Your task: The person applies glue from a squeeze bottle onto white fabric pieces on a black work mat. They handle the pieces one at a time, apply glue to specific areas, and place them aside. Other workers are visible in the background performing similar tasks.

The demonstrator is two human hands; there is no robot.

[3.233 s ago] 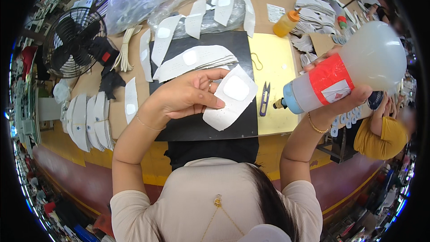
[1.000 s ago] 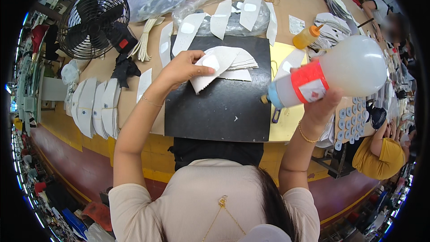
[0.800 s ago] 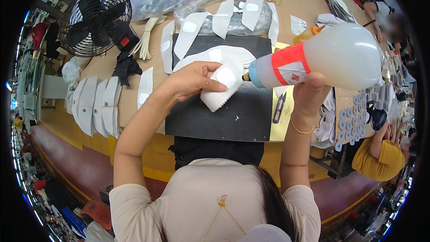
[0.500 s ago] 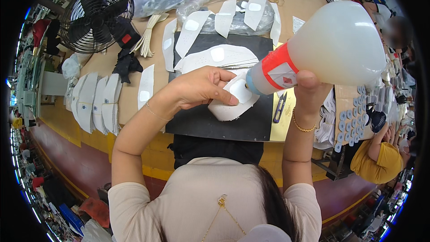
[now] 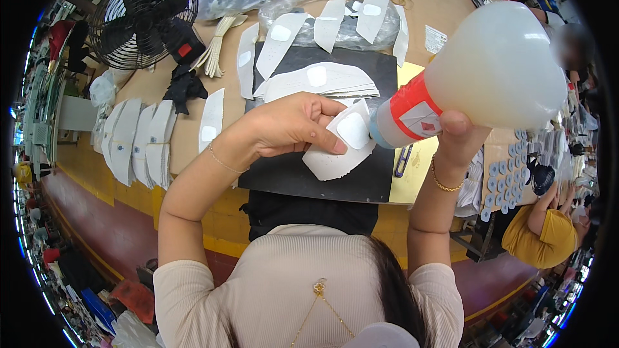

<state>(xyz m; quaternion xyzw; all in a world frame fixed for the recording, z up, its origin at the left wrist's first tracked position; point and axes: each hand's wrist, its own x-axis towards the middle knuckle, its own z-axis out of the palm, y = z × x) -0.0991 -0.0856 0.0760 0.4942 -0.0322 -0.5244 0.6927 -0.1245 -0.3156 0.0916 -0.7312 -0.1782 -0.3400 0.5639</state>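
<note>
My left hand [image 5: 293,122] pinches a white perforated fabric piece [image 5: 329,162] by its left side, thumb on top. A glossy white rounded patch [image 5: 353,131] lies on that piece. Tilted in my right hand [image 5: 461,142] is a large translucent squeeze bottle [image 5: 500,67] with a red band and a blue neck. Its nozzle points left and sits close to the patch's right edge; whether it touches, I cannot tell. Behind my left hand, a fanned stack of similar white pieces [image 5: 284,87] rests on a black board [image 5: 284,177].
More patched white pieces [image 5: 280,42] lie along the board's far side. Bundled white pieces [image 5: 122,148] and a black fan [image 5: 143,16] stand at left. Purple thread snips [image 5: 403,161] lie on yellow paper right of the board, near rows of blue-grey discs [image 5: 503,177]. A co-worker in yellow [image 5: 541,235] is at right.
The bottle has moved right, taking its nozzle from over the patch to the patch's right edge. More of the patch shows now. My left hand keeps its hold on the fabric piece.
</note>
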